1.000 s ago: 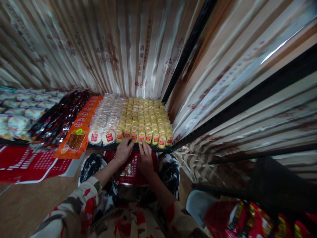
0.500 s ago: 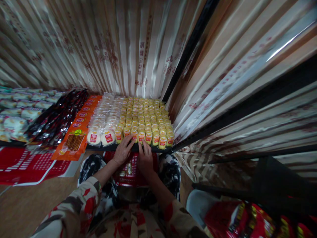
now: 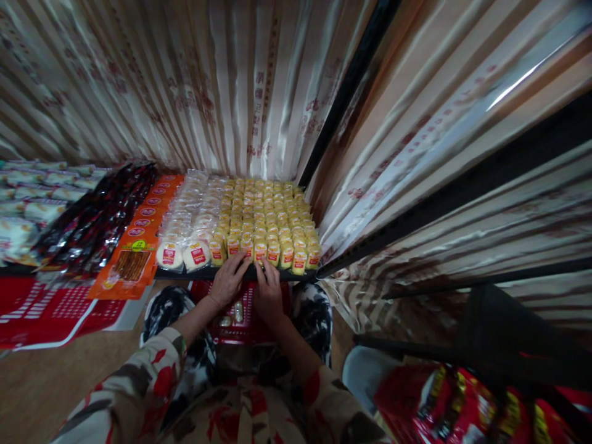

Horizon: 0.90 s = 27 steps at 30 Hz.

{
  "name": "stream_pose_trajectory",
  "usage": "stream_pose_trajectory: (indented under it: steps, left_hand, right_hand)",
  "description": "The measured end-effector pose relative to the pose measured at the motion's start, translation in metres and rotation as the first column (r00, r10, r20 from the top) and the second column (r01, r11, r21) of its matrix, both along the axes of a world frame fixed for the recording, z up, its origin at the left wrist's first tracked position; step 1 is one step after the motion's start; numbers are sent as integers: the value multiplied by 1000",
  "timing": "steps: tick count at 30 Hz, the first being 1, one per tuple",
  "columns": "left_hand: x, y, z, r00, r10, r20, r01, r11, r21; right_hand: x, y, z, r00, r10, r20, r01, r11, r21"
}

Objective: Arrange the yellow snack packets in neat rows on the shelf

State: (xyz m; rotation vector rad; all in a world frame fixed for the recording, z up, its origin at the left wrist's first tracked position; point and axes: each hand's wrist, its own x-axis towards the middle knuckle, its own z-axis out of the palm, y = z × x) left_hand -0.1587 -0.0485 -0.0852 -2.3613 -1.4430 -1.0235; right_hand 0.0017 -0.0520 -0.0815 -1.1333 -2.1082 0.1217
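Note:
Small yellow wrapped cakes (image 3: 272, 254) with red labels stand in tight rows on a dark shelf (image 3: 185, 273). My left hand (image 3: 227, 282) lies at the front of these rows, fingers stretched forward with the tips against the front packs. Beside it, my right hand (image 3: 269, 295) reaches up to the shelf's front edge, its fingers extended and touching or nearly touching the front row. Neither hand visibly grips a pack. Below my wrists, a red basket (image 3: 250, 333) between my knees contains a few small wrapped pieces (image 3: 238, 311).
Left of the yellow cakes are white round packaged cakes (image 3: 197, 254), an orange snack packet (image 3: 124, 265), dark glossy packets (image 3: 92, 228) and white packets (image 3: 44, 209). Pleated curtain (image 3: 240, 80) hangs behind. A black post (image 3: 342, 98) rises at right. Red bags (image 3: 456, 401) lie lower right.
The whole view has shifted slightly, so everything sits a little further left. Both hands stay at the front row, with hardly any movement of the fingers.

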Motion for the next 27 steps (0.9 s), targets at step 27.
stream_pose_trajectory:
  steps: [27]
  left_hand:
    - [25,17,-4,996,-73,-60,73,997,6]
  right_hand:
    - [15,9,8,995,-78,-65,79,997,21]
